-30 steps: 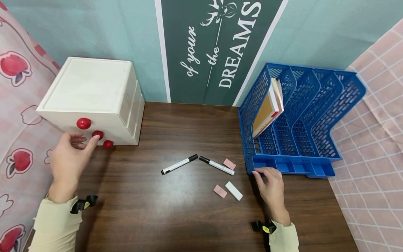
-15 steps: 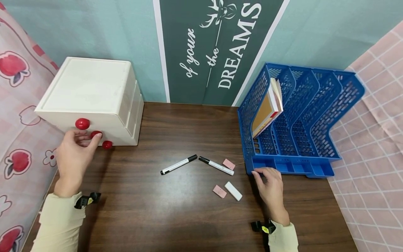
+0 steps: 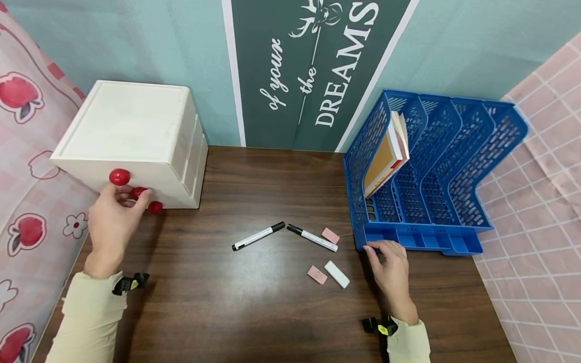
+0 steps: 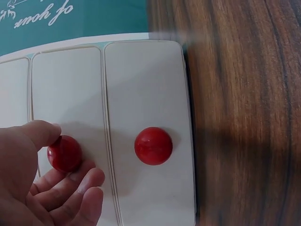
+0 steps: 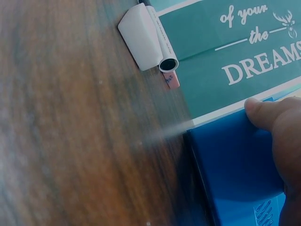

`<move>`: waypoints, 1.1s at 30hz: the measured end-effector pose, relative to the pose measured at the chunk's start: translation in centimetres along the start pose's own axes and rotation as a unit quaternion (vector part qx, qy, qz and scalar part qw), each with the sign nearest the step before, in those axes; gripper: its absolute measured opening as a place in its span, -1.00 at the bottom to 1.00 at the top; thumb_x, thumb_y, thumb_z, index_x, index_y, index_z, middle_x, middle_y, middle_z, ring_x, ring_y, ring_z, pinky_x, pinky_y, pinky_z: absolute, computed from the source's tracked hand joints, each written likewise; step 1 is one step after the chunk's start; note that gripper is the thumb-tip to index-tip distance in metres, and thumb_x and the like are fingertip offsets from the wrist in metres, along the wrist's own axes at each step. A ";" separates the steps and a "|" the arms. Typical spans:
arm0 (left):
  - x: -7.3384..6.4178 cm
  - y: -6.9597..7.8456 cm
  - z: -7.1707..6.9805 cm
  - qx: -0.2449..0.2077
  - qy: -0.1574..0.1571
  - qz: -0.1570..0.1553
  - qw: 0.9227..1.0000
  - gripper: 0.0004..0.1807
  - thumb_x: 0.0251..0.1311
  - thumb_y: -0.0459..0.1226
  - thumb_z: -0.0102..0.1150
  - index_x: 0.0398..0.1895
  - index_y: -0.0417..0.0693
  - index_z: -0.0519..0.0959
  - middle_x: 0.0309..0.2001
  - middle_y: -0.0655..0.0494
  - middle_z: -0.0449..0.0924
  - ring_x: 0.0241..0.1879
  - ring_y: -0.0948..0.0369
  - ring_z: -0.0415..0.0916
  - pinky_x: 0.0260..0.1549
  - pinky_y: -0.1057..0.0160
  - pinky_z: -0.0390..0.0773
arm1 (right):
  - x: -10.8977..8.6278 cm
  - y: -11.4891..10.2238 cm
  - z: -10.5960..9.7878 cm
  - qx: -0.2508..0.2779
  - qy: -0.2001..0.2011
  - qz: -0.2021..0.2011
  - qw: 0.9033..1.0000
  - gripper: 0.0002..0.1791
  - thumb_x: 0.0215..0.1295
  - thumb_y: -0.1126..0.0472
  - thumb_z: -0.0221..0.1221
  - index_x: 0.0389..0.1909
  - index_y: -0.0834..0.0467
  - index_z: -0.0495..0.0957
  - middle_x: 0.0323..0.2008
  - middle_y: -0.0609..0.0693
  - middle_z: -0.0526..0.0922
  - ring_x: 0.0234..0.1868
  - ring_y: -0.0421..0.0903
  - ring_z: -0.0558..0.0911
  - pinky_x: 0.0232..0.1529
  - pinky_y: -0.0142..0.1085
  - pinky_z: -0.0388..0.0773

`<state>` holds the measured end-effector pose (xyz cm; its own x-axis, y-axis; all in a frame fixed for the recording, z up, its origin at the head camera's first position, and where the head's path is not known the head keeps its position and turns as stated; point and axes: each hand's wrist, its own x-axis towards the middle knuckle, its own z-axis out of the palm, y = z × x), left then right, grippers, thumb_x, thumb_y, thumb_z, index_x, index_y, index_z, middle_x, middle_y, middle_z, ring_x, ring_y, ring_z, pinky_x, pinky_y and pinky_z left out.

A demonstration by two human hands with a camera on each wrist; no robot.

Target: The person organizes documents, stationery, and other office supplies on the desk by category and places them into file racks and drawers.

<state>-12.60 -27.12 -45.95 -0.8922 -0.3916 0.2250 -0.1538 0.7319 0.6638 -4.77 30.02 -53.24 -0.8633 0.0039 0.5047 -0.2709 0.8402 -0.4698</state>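
The left hand [image 3: 111, 224] is pinching the middle red knob [image 4: 65, 154], its thumb now lying further over to the right than a moment ago. So it seems to be getting a better hold. The white drawer box [image 3: 122, 121] is standing by the table's [image 3: 218, 317] back left corner. The right hand [image 3: 390, 267] is touching the blue rack [image 3: 426, 201]; I can't tell how tightly.

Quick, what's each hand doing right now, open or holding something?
Left hand: closed, pinching the middle red knob.
Right hand: closed, holding the blue rack by its front corner.
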 end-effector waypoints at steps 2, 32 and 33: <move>0.0 0.0 0.0 0.001 -0.002 -0.001 1.000 -0.50 0.27 0.00 0.31 -0.01 -0.27 0.56 -0.19 -0.24 0.73 -0.52 0.83 0.20 -0.41 0.29 0.32 | 0.0 0.1 0.1 0.000 0.002 -0.002 1.000 -0.86 0.10 0.41 0.46 -0.33 0.26 0.72 -0.32 0.16 0.76 -0.20 0.14 0.65 0.05 -0.01 0.36; -3.1 -0.2 -1.8 0.019 0.001 -0.007 1.000 -0.61 0.21 -0.12 0.34 -0.12 -0.27 0.55 -0.32 -0.21 0.68 -0.56 0.72 0.22 -0.52 0.50 0.27 | 0.0 0.1 0.0 0.011 0.008 -0.012 1.000 -0.88 0.11 0.40 0.46 -0.34 0.25 0.71 -0.33 0.14 0.75 -0.19 0.13 0.64 0.04 0.00 0.35; -3.3 -0.2 -1.9 0.018 0.002 -0.008 1.000 -0.62 0.21 -0.12 0.34 -0.12 -0.26 0.55 -0.33 -0.20 0.68 -0.57 0.72 0.22 -0.52 0.49 0.27 | 0.0 0.1 0.0 0.010 0.008 -0.011 1.000 -0.88 0.11 0.40 0.46 -0.34 0.24 0.72 -0.33 0.14 0.75 -0.19 0.13 0.64 0.04 0.00 0.35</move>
<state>-8.79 -27.02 -45.48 -0.8873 -0.4065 0.2178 -0.1840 0.7451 0.6410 -4.78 30.13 -53.29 -0.8504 -0.0054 0.5261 -0.2977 0.8294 -0.4727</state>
